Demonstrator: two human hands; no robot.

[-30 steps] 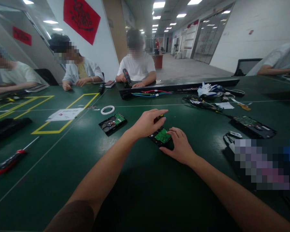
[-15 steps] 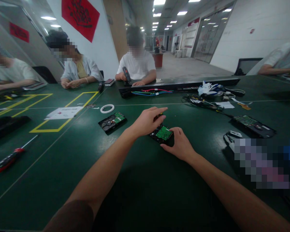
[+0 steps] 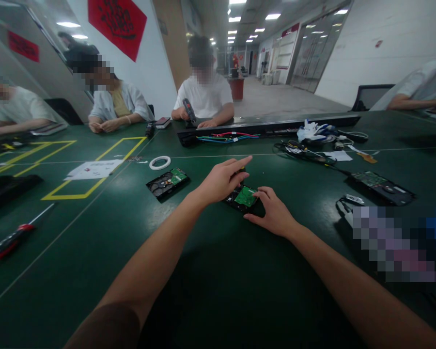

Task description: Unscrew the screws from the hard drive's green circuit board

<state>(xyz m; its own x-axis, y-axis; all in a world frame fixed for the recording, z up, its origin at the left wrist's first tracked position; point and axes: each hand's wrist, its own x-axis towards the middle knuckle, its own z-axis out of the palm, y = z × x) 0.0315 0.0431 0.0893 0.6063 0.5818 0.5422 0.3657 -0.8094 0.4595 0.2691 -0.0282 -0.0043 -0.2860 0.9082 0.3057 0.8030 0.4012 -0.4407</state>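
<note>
A hard drive [image 3: 245, 196] with a green circuit board facing up lies on the dark green table in front of me. Over its far left part is my left hand [image 3: 223, 180], index finger stretched out. A small yellow-and-black tool [image 3: 242, 169], mostly hidden, shows between that finger and the thumb. My right hand [image 3: 273, 212] is at the drive's near right corner, fingertips on the board's edge and thumb by the near side, steadying it. Left of my left hand lies a second hard drive [image 3: 168, 183], board side up.
A red-and-black screwdriver [image 3: 12, 242] lies far left, near a paper sheet [image 3: 94, 169] and a white tape ring [image 3: 160, 163]. Cables [image 3: 301, 151], white gloves [image 3: 314, 131] and another hard drive [image 3: 383, 187] are on the right. Across the table, a person holds a power screwdriver [image 3: 189, 110].
My right hand's fingers have loosened and shifted slightly right and down along the drive's edge. My left hand stays over the drive, with its fingertips slightly higher. The view has shifted a little.
</note>
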